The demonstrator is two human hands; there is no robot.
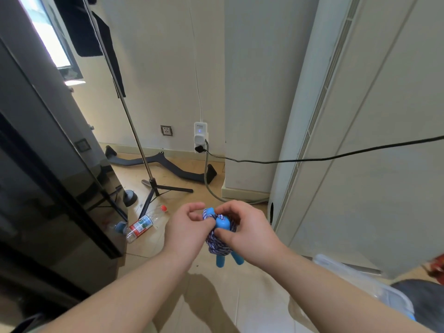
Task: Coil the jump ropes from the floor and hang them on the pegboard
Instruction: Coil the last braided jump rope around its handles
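Jump rope [217,242] of purple-and-white braided cord with blue plastic handles is hanging bundled above the beige tiled floor [252,292]. Left-hand grip [186,230] is pinching its upper loops; right-hand grip [249,233] is clasping cord and handle. Coil securing appears underway; hanging is awaiting a pegboard, unseen here.

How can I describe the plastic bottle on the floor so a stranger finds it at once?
Start at the dark glossy cabinet on the left. By its lower corner, beside the tripod feet, the plastic bottle lies on its side on the floor. Its clear body, red cap and red-green label set it apart.
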